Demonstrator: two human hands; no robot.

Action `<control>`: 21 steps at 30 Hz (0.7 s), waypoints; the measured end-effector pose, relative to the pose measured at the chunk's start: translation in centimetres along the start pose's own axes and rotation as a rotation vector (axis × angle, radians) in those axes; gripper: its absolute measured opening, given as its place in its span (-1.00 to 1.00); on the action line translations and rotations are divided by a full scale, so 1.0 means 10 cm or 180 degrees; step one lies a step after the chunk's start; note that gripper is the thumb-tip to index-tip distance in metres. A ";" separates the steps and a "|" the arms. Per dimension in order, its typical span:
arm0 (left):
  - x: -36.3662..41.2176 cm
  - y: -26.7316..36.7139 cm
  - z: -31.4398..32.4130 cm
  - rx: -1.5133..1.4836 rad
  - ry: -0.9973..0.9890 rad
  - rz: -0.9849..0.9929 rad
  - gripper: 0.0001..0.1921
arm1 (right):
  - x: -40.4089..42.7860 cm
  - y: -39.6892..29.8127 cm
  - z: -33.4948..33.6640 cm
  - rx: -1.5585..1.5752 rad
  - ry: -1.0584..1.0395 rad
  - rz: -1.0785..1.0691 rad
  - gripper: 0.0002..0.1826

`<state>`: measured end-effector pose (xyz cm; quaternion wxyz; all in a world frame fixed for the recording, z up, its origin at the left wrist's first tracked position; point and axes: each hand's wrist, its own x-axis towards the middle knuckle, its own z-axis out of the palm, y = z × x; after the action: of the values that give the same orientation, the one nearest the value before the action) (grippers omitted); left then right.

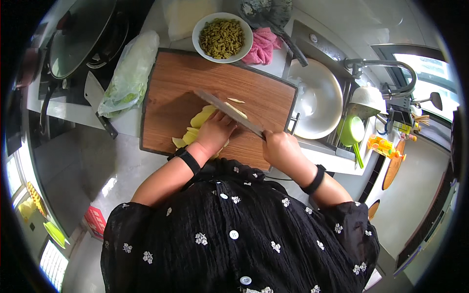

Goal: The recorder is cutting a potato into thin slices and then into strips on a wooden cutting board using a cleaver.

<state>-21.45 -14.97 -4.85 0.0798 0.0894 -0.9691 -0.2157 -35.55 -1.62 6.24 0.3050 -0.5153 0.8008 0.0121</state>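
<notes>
My right hand (282,150) is closed round the handle of a kitchen knife (229,110), whose blade slants up to the left over the wooden cutting board (172,80). Against the blade, my left hand (218,132) presses down on pale yellow slices, possibly potato (200,118); its fingertips are partly hidden. More slices (188,136) lie overlapped to the left of that hand and under its wrist. Just beyond the blade are thin cut strips (235,100). A white bowl of chopped green pieces (222,38) stands at the board's far edge.
Left of the board lie a plastic bag with greens (130,73) and a cleaver (96,96), its handle over the counter edge. A lidded pan (80,36) stands on the stove. A pink cloth (262,45) lies at the back; a large basin (315,99) sits in the sink at right.
</notes>
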 end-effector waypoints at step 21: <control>-0.01 -0.01 0.05 -0.0155 0.0139 -0.0028 -0.70 | 0.13 -0.03 0.02 0.0352 0.0082 0.0173 -0.81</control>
<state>-21.39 -14.82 -5.34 0.1020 0.0964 -0.9612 -0.2376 -35.63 -2.77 5.53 0.3223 -0.4758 0.8178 -0.0304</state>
